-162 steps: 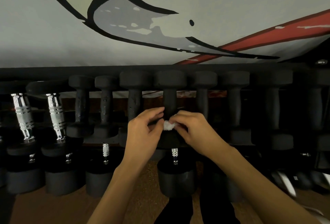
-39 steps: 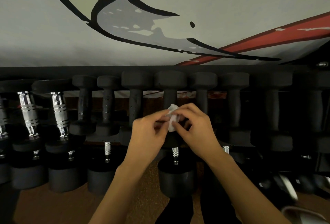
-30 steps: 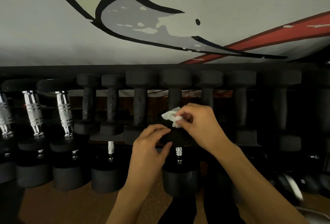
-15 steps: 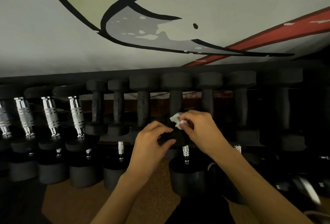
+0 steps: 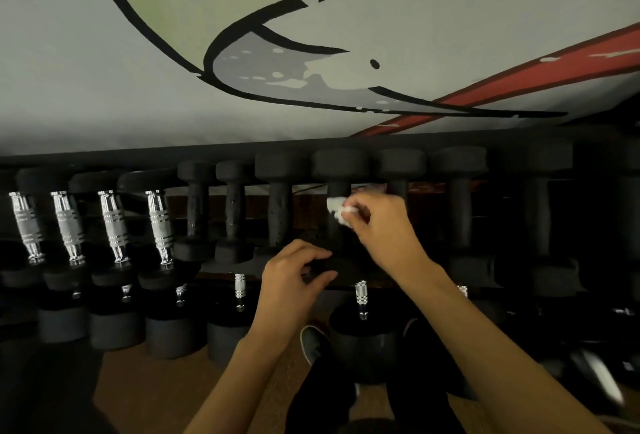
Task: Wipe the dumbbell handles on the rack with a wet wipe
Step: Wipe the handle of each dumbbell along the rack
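Note:
A row of black dumbbells lies on the top shelf of the dark rack (image 5: 104,156). My right hand (image 5: 381,229) pinches a crumpled white wet wipe (image 5: 337,210) and holds it against the upper part of one black dumbbell's handle (image 5: 336,233), in the middle of the row. My left hand (image 5: 294,278) is lower, with its fingers curled around the near head of that same dumbbell (image 5: 325,265); the head is mostly hidden in shadow.
Several chrome-handled dumbbells (image 5: 110,222) fill the shelf's left part. Larger dumbbells with chrome handles (image 5: 360,295) stand on the lower shelf. A painted wall (image 5: 311,53) rises behind. My dark trouser legs and a shoe (image 5: 313,343) show over the brown floor.
My right hand has carried the wipe up the handle toward the far head. My left hand has dropped off the wipe to the dumbbell's near head. The view has shifted left.

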Available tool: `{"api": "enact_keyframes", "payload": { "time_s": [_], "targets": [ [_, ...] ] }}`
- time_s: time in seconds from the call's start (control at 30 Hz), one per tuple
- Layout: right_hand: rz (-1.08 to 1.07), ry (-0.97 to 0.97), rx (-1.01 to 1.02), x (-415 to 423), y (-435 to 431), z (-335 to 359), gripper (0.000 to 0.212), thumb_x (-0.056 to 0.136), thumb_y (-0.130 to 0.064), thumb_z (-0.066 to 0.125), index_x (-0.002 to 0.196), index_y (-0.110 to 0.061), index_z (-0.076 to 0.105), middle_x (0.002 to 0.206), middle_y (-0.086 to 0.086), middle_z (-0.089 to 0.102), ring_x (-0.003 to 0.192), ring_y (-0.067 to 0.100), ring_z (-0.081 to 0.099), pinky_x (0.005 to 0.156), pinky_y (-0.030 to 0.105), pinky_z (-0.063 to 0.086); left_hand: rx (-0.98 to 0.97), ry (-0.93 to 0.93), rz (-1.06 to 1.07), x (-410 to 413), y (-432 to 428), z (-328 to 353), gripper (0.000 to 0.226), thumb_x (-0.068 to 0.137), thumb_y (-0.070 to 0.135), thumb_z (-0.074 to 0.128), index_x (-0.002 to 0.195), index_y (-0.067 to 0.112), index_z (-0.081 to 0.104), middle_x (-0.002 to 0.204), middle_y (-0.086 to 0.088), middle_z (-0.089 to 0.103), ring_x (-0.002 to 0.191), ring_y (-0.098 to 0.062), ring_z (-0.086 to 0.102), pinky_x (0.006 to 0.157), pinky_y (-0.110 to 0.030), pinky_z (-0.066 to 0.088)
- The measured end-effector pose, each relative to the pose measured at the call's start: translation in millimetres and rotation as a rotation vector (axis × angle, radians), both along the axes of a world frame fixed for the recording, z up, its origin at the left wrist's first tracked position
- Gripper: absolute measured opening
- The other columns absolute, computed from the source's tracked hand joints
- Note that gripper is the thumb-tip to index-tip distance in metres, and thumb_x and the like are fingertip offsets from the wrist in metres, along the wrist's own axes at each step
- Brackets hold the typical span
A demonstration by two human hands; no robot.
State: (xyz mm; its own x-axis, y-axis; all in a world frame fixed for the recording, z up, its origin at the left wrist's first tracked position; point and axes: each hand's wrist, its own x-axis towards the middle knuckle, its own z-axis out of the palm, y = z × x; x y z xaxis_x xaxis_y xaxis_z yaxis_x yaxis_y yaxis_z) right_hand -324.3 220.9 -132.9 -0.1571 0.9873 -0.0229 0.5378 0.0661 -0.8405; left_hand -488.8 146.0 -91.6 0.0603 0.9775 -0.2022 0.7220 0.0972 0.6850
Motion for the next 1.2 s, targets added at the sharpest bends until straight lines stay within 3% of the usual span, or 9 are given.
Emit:
{"api": "enact_keyframes", "payload": {
  "time_s": [0.07, 0.2, 0.33, 0.47, 0.6, 0.73, 0.93, 1.03, 1.2],
  "targets": [
    [0.106, -0.047, -0.037, 1, -17, 0, 0.001, 0.082, -0.011, 0.071, 0.082, -0.011, 0.070, 0.082, -0.004, 0.065, 0.074, 0.007, 0.059, 0.069, 0.024, 0.047, 0.004, -0.026, -0.009, -2, 0, -3, 0.030, 0.075, 0.017, 0.080, 0.102, 0.023, 0.072, 0.100, 0.017, 0.061, 0.098, 0.003, 0.060, 0.082, -0.016, 0.052],
    [0.159, -0.135, -0.044, -3, -9, 7, 0.002, 0.081, -0.011, 0.072, 0.083, -0.012, 0.072, 0.081, -0.003, 0.064, 0.071, 0.004, 0.053, 0.069, 0.026, 0.048, 0.022, -0.059, -0.087, -11, 2, -9, 0.032, 0.076, 0.018, 0.080, 0.106, 0.022, 0.072, 0.102, 0.014, 0.060, 0.098, -0.001, 0.059, 0.084, -0.021, 0.053],
    [-0.061, -0.163, 0.088, -30, 19, 24, 0.008, 0.082, -0.010, 0.073, 0.090, -0.011, 0.074, 0.082, -0.002, 0.066, 0.071, 0.005, 0.057, 0.070, 0.006, 0.041, 0.022, -0.087, -0.206, -28, 5, -16, 0.039, 0.077, 0.016, 0.077, 0.115, 0.021, 0.068, 0.109, 0.014, 0.058, 0.105, -0.002, 0.057, 0.091, -0.026, 0.052],
    [-0.144, -0.298, 0.075, -44, 8, 23, 0.003, 0.082, -0.010, 0.073, 0.083, -0.009, 0.075, 0.078, 0.002, 0.068, 0.069, 0.009, 0.061, 0.065, 0.010, 0.043, 0.013, -0.091, -0.337, -35, 8, -16, 0.048, 0.081, 0.016, 0.072, 0.127, 0.023, 0.061, 0.118, 0.012, 0.054, 0.110, -0.004, 0.052, 0.095, -0.023, 0.048],
    [-0.001, -0.297, -0.001, -49, -31, 24, 0.012, 0.081, 0.001, 0.070, 0.088, -0.006, 0.076, 0.083, -0.011, 0.062, 0.080, -0.015, 0.058, 0.073, -0.001, 0.039, 0.017, -0.117, -0.391, -42, 10, -18, 0.053, 0.083, 0.016, 0.068, 0.133, 0.026, 0.054, 0.125, 0.013, 0.049, 0.115, -0.005, 0.045, 0.098, -0.020, 0.043],
    [0.042, -0.409, -0.029, -47, -16, 28, 0.005, 0.082, -0.007, 0.072, 0.080, -0.008, 0.076, 0.076, 0.006, 0.069, 0.069, 0.014, 0.063, 0.062, 0.011, 0.036, 0.006, -0.176, -0.392, -45, 7, -20, 0.052, 0.083, 0.012, 0.066, 0.133, 0.022, 0.055, 0.128, 0.010, 0.052, 0.117, -0.008, 0.048, 0.101, -0.027, 0.045],
    [-0.185, -0.378, 0.116, -54, 6, 22, 0.008, 0.085, -0.010, 0.071, 0.089, -0.004, 0.075, 0.082, 0.007, 0.070, 0.071, 0.014, 0.061, 0.065, 0.007, 0.038, -0.043, -0.265, -0.396, -62, 15, -11, 0.043, 0.084, 0.009, 0.068, 0.125, 0.020, 0.063, 0.123, 0.010, 0.060, 0.113, -0.001, 0.054, 0.097, -0.024, 0.048],
    [-0.143, -0.389, 0.093, -52, -14, 18, 0.004, 0.083, -0.010, 0.073, 0.083, -0.006, 0.074, 0.078, 0.005, 0.067, 0.066, 0.011, 0.057, 0.063, 0.005, 0.036, 0.030, -0.195, -0.304, -88, 21, -8, 0.036, 0.082, 0.013, 0.070, 0.115, 0.025, 0.067, 0.113, 0.013, 0.063, 0.108, -0.002, 0.054, 0.093, -0.026, 0.049],
    [-0.026, -0.328, -0.063, -48, -39, 23, 0.003, 0.083, -0.009, 0.074, 0.084, -0.011, 0.074, 0.078, -0.004, 0.064, 0.071, 0.009, 0.061, 0.068, 0.005, 0.041, 0.004, -0.076, -0.317, -113, 17, -11, 0.037, 0.081, 0.015, 0.072, 0.116, 0.027, 0.066, 0.117, 0.017, 0.057, 0.112, -0.001, 0.048, 0.098, -0.026, 0.046]
  ]
}}
